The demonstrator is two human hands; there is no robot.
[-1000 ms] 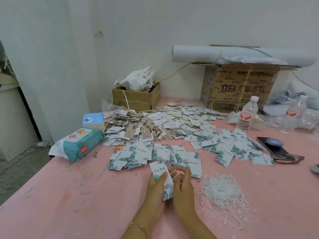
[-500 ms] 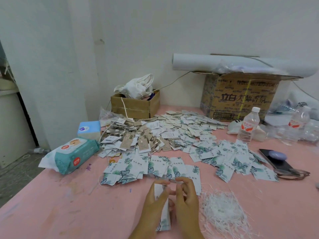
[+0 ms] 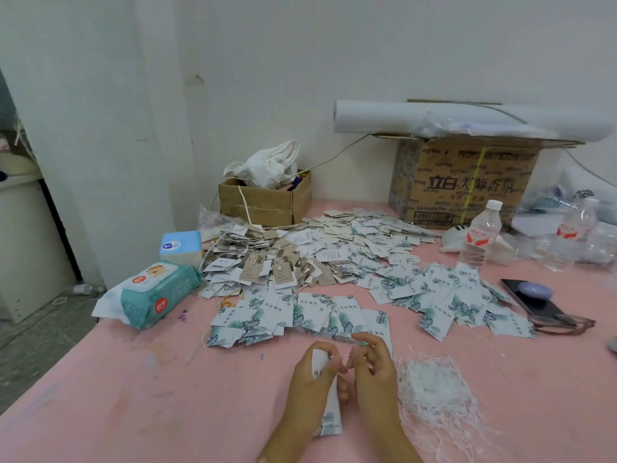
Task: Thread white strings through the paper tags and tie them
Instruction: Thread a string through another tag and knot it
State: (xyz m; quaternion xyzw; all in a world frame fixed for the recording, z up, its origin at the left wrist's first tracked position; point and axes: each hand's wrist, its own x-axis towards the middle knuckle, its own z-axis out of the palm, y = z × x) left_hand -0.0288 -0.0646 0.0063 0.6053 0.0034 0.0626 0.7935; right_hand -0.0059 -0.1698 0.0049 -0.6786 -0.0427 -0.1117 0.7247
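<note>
My left hand (image 3: 312,382) grips a white paper tag with a leaf print (image 3: 329,414), held upright near the table's front edge. My right hand (image 3: 372,365) is right beside it, fingers curled and pinching at the tag's top end; the string there is too thin to make out. A heap of white strings (image 3: 434,392) lies just right of my right hand. Rows of loose leaf-print tags (image 3: 300,315) lie beyond my hands, with a larger pile of tags (image 3: 320,252) further back.
The pink table (image 3: 133,396) carries a wet-wipes pack (image 3: 150,294) and a tissue box (image 3: 180,245) at left, two cardboard boxes (image 3: 267,202) (image 3: 464,182) at the back, a water bottle (image 3: 480,233), and a phone (image 3: 534,302) with glasses (image 3: 564,324) at right.
The tag has gone from tilted to upright in my left hand. My right hand's fingers have closed in on its top end. The camera has tipped downward a little.
</note>
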